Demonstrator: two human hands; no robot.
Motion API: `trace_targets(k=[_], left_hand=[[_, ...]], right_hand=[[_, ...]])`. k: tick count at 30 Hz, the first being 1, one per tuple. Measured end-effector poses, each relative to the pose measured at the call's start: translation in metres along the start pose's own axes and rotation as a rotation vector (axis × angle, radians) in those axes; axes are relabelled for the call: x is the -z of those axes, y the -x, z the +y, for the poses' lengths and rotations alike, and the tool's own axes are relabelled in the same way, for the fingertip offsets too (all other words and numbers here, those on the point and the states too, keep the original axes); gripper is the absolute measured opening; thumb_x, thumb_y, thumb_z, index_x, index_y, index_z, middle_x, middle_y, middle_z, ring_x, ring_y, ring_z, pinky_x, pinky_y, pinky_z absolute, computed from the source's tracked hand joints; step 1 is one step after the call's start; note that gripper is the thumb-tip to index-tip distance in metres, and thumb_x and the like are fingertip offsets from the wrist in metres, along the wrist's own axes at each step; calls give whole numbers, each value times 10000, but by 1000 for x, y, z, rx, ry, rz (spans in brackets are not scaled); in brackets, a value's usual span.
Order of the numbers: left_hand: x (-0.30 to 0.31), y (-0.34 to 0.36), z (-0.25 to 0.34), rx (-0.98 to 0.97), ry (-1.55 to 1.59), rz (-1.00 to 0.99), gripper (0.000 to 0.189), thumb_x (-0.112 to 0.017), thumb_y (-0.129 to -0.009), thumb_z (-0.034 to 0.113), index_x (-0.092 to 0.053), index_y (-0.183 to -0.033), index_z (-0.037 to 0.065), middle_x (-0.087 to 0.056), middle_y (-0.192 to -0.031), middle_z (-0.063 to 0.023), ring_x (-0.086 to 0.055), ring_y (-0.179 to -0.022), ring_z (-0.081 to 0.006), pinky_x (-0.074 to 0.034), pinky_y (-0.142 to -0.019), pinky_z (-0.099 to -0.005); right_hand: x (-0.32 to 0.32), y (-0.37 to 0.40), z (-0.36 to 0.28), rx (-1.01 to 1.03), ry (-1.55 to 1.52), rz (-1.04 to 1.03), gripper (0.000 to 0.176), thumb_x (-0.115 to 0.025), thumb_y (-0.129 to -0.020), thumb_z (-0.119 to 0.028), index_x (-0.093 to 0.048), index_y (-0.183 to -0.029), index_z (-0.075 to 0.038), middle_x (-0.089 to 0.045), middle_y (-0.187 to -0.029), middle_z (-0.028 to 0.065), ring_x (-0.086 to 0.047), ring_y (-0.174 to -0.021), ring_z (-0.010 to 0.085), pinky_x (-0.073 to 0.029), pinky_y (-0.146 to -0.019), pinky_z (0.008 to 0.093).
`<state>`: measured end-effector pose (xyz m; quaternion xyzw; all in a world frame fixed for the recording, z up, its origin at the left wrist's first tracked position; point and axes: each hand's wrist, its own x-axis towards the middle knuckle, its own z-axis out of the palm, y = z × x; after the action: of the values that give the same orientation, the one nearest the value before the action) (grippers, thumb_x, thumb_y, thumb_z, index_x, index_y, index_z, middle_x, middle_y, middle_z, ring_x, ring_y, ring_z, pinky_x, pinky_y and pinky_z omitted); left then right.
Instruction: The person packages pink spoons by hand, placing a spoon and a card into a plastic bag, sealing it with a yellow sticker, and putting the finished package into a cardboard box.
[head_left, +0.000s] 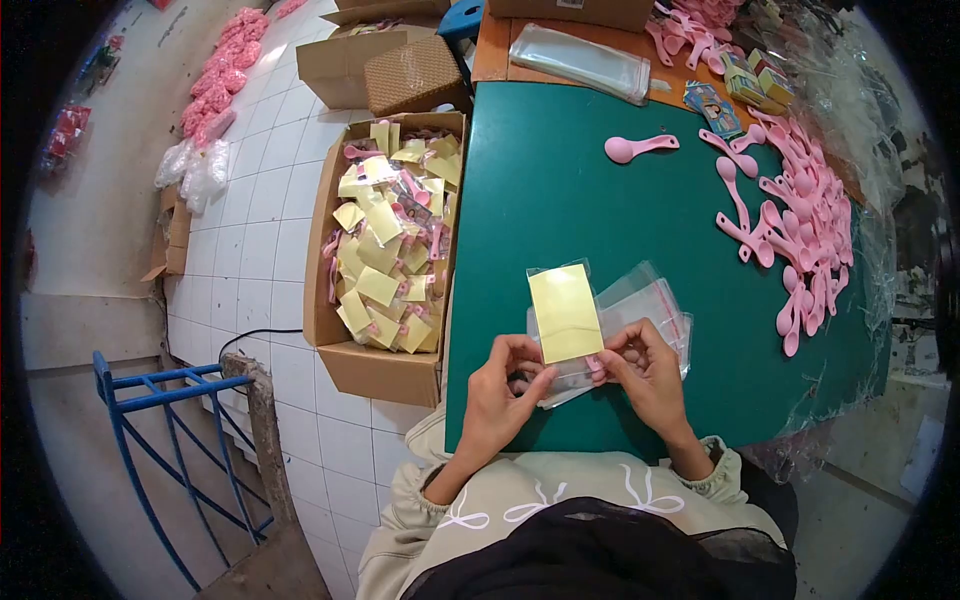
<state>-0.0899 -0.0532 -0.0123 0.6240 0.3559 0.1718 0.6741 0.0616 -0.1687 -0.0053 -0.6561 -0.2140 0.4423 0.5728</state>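
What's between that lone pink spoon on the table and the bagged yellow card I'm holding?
Just bare green tabletop, as the head view shows; nothing lies between the lone pink spoon and the bagged yellow card.

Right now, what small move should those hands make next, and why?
Probably pressing shut the near end of the clear packet: the yellow card is inside, a pink piece shows just below it, and the left hand and right hand are at that end. I can't tell if it's sealed.
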Motion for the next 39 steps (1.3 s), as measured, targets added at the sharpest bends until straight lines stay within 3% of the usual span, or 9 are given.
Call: trace_targets(k=[17, 19, 20, 23, 26, 30, 32, 35, 39], left_hand=[[26, 5, 14, -32, 79, -53, 504, -591, -828, -23, -439, -1304, 35, -499, -1182, -62, -527, -824, -75, -496, -527, -170], [48, 4, 17, -70, 72, 131, 504, -588, -828, -3, -449, -1311, 35, -560, -877, -8, -476, -659, -30, -392, -483, -157], [67, 4, 16, -80, 76, 156, 532, -583, -821, -36, -429, -1324, 38, -542, -1145, -77, -515, -765, -46, -449, -497, -158], [113, -7, 7, -204, -24, 454, 484, -583, -852, 37, -439, -1314, 43, -584, -1071, -69, -547, -801, -85, -474, -614, -211], [180, -1, -46, -50, -417, 390, 485, -619, -843, 72, -451, -1298, 50, -587, -1098, -89, -575, -926, -153, -495, -719, -262], [239, 57, -141, 375, -384, -553, 573, -738, -767, 246, -493, -1245, 47, -568, -1186, -100, -556, -1058, -199, -478, -849, -342], [215, 77, -154, 539, -386, -742, 594, -771, -723, 268, -528, -1212, 35, -577, -1192, -89, -548, -1066, -197, -455, -888, -349], [194, 90, -185, 590, -342, -760, 512, -733, -761, 212, -545, -1195, 16, -602, -1152, -68, -549, -1056, -190, -440, -908, -338], [191, 98, -208, 556, 15, -401, 419, -673, -791, 120, -560, -1179, 10, -621, -1101, -49, -561, -1023, -168, -461, -868, -314]], right_hand=[[-3, 2, -10, 77, 164, -65, 386, -526, -876, 28, -477, -1258, 10, -566, -878, 70, -598, -718, 102, -513, -627, 230], [-3, 0, -11, 135, 102, -48, 354, -532, -872, 23, -502, -1225, 18, -560, -903, 78, -598, -745, 106, -512, -644, 231], [-3, -1, -11, 162, 70, -40, 339, -535, -870, 20, -514, -1208, 22, -557, -915, 82, -598, -758, 108, -512, -652, 232], [4, -3, -16, 207, 247, -38, 287, -548, -862, 13, -555, -1148, 26, -551, -947, 94, -601, -806, 120, -511, -672, 229], [4, -1, -21, 236, 253, -11, 251, -561, -852, 5, -585, -1101, 24, -561, -952, 94, -610, -813, 131, -511, -687, 231], [10, 0, -18, 233, 284, 20, 220, -573, -849, -7, -599, -1065, 25, -575, -970, 100, -615, -805, 137, -511, -693, 242], [10, 0, -17, 233, 295, 24, 203, -578, -849, -13, -605, -1046, 26, -582, -982, 102, -614, -806, 135, -510, -693, 244], [5, -1, -22, 226, 314, 18, 191, -583, -846, -18, -612, -1031, 19, -591, -984, 105, -609, -818, 140, -505, -691, 251], [1, -2, -22, 276, 373, -3, 194, -594, -835, -24, -622, -1025, -3, -594, -968, 104, -608, -808, 156, -499, -682, 259]])
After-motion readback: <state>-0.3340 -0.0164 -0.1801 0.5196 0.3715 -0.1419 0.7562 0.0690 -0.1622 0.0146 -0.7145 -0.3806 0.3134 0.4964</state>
